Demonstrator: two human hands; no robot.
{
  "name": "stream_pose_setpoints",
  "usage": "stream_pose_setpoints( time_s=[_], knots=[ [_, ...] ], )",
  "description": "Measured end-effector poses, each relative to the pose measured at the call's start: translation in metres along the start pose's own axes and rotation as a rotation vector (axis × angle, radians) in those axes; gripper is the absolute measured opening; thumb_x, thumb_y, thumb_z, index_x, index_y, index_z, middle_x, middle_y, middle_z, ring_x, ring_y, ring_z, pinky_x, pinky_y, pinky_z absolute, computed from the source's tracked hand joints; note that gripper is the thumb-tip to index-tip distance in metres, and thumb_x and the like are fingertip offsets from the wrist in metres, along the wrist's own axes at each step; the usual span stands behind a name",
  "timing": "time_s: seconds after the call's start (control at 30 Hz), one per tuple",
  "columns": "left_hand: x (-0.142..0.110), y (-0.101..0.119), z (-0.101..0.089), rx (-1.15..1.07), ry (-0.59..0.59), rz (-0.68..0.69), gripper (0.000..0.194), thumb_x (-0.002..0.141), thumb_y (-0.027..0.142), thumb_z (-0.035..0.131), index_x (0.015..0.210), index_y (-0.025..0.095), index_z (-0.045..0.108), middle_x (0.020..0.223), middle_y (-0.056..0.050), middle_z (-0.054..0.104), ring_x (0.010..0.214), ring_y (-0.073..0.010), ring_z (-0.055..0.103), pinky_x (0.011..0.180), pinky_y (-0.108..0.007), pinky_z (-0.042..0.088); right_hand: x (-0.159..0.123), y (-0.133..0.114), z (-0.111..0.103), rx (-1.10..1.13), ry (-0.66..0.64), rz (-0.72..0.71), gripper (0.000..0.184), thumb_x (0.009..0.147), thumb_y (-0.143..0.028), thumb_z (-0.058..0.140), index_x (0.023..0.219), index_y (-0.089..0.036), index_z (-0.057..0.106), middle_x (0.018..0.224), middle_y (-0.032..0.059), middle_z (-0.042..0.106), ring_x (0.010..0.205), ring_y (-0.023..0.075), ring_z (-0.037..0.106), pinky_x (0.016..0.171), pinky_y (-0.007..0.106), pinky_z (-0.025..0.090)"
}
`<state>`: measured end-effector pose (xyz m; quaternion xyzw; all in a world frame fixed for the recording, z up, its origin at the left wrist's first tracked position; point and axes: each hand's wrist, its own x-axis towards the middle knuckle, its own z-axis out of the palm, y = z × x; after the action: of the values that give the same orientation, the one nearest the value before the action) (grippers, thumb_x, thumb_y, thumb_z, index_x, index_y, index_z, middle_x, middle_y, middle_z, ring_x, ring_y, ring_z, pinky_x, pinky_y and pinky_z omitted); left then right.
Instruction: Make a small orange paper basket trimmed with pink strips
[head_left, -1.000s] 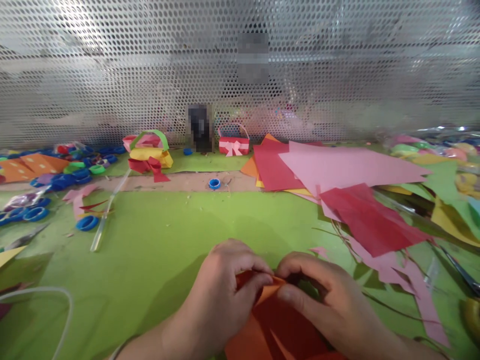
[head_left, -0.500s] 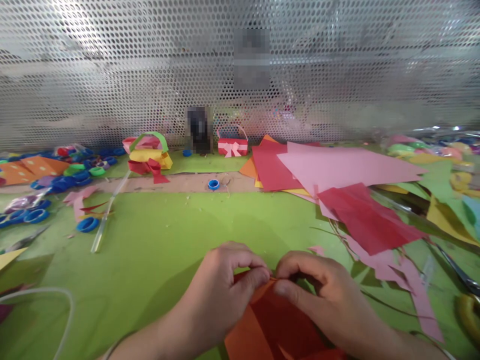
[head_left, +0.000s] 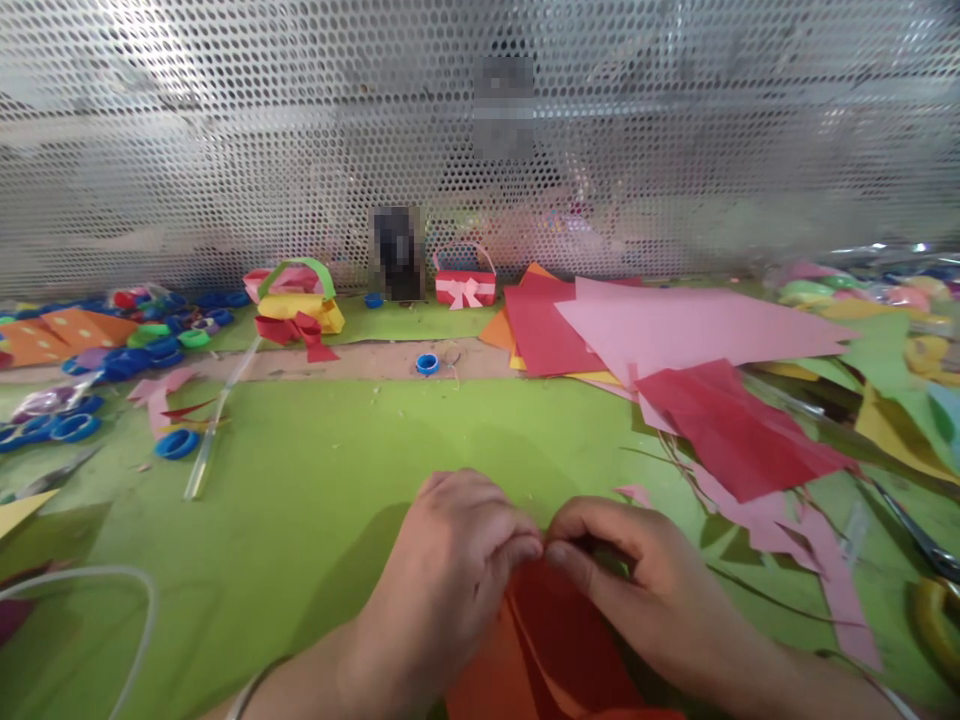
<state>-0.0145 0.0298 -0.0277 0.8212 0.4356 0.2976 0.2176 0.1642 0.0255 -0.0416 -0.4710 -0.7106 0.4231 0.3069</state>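
head view: we have both hands on one folded orange paper (head_left: pixel 555 655), its far edge up at our fingertips and its body spreading towards us at six o'clock, over the green table (head_left: pixel 337 430). our left hand (head_left: pixel 457 570) grips that edge between thumb and forefinger from the nine o'clock side; our right hand (head_left: pixel 637 590) pinches it the same way from three o'clock, the two thumb tips all but touching. neither hand is nearer, since both meet at the same top point. a crease in the paper slants from eleven towards five o'clock, but the near end runs out of view, so we cannot tell its full long axis, and our fingers hide just how the pinched edge is folded. around our fingertips, a red sheet (head_left: pixel 742 430) lies at two o'clock, scissors (head_left: pixel 934 562) near three, a blue ring (head_left: pixel 427 364) at eleven, and a small red basket (head_left: pixel 465 288) farther off between eleven and twelve, all well apart from the paper we hold.
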Motion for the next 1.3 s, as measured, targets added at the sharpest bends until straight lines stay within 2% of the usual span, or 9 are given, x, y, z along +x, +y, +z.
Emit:
stream_pose_setpoints(
  time_s=[0.33, 0.43, 0.53, 0.63, 0.77, 1.0, 1.07, 1.2, 1.3],
  knots=[
    [-0.003, -0.003, 0.0, 0.121, 0.033, 0.149, 0.026, 0.091, 0.016, 0.048, 0.072, 0.02, 0.065, 0.06, 0.001, 0.063, 0.059, -0.0145, 0.056, 0.063, -0.031, 0.04, -0.001, 0.0, -0.002, -0.082, -0.061, -0.099, 0.019, 0.088, -0.019, 0.048, 0.074, -0.021, 0.061, 0.067, -0.0014, 0.063, 0.062, 0.012, 0.057, 0.057, 0.021, 0.044],
    [-0.003, -0.004, -0.002, 0.086, 0.073, 0.151, 0.018, 0.092, 0.021, 0.053, 0.081, 0.021, 0.067, 0.069, 0.0, 0.068, 0.072, -0.0173, 0.062, 0.073, -0.034, 0.045, -0.001, 0.0, -0.004, -0.18, 0.006, -0.164, 0.023, 0.089, -0.02, 0.045, 0.07, -0.021, 0.057, 0.061, -0.0018, 0.058, 0.056, 0.0121, 0.052, 0.053, 0.022, 0.041],
    [-0.004, -0.007, -0.005, 0.1, 0.255, 0.026, 0.019, 0.091, 0.031, 0.056, 0.105, 0.023, 0.065, 0.101, -0.005, 0.071, 0.1, -0.0237, 0.061, 0.09, -0.042, 0.046, 0.003, 0.005, -0.008, -0.186, 0.147, -0.097, 0.026, 0.09, -0.027, 0.045, 0.067, -0.021, 0.057, 0.059, -0.0016, 0.059, 0.055, 0.0131, 0.054, 0.052, 0.023, 0.043],
    [-0.007, -0.012, -0.003, -0.046, 0.41, -0.253, 0.035, 0.09, 0.04, 0.052, 0.119, 0.02, 0.054, 0.119, -0.012, 0.063, 0.106, -0.0258, 0.062, 0.086, -0.044, 0.053, 0.008, 0.014, -0.01, -0.119, 0.314, 0.009, 0.029, 0.089, -0.038, 0.048, 0.07, -0.021, 0.061, 0.063, 0.0004, 0.064, 0.06, 0.0158, 0.06, 0.053, 0.024, 0.047],
    [-0.013, -0.016, 0.011, -0.457, 0.294, -0.455, 0.049, 0.084, 0.044, 0.06, 0.122, 0.018, 0.045, 0.112, -0.015, 0.065, 0.096, -0.0249, 0.067, 0.077, -0.039, 0.058, 0.013, 0.02, -0.008, -0.052, 0.35, 0.11, 0.028, 0.086, -0.043, 0.051, 0.077, -0.02, 0.065, 0.074, 0.0029, 0.07, 0.07, 0.019, 0.065, 0.06, 0.027, 0.051],
    [-0.028, -0.017, 0.04, -0.343, 0.274, -0.343, 0.081, 0.068, 0.022, 0.074, 0.138, 0.024, 0.036, 0.109, -0.013, 0.066, 0.1, -0.032, 0.065, 0.078, -0.047, 0.055, 0.011, 0.014, -0.004, 0.002, 0.134, 0.026, 0.022, 0.088, -0.038, 0.052, 0.095, -0.021, 0.063, 0.088, 0.0037, 0.072, 0.081, 0.0175, 0.067, 0.073, 0.027, 0.054],
    [-0.027, -0.01, 0.037, -0.338, 0.198, -0.401, 0.093, 0.062, 0.024, 0.078, 0.142, 0.023, 0.031, 0.118, -0.016, 0.062, 0.111, -0.0363, 0.059, 0.085, -0.052, 0.052, 0.011, 0.013, -0.005, -0.027, 0.132, 0.015, 0.022, 0.087, -0.035, 0.052, 0.101, -0.021, 0.062, 0.094, 0.005, 0.072, 0.088, 0.018, 0.068, 0.077, 0.028, 0.054],
    [-0.017, 0.012, 0.021, -0.28, -0.009, -0.706, 0.129, 0.041, 0.033, 0.086, 0.149, 0.013, 0.018, 0.146, -0.024, 0.037, 0.135, -0.0443, 0.032, 0.107, -0.058, 0.032, 0.008, 0.006, -0.005, -0.067, 0.188, -0.025, 0.017, 0.087, -0.027, 0.048, 0.1, -0.023, 0.06, 0.092, 0.0018, 0.072, 0.085, 0.0146, 0.067, 0.075, 0.023, 0.053],
    [-0.014, 0.02, 0.016, -0.277, -0.03, -0.747, 0.111, 0.052, 0.019, 0.072, 0.148, 0.008, 0.018, 0.147, -0.024, 0.035, 0.138, -0.0412, 0.028, 0.111, -0.055, 0.025, 0.004, -0.003, -0.007, -0.143, 0.191, -0.119, 0.011, 0.087, -0.024, 0.048, 0.087, -0.023, 0.058, 0.076, -0.0017, 0.067, 0.068, 0.0123, 0.064, 0.062, 0.02, 0.051]
  ],
)
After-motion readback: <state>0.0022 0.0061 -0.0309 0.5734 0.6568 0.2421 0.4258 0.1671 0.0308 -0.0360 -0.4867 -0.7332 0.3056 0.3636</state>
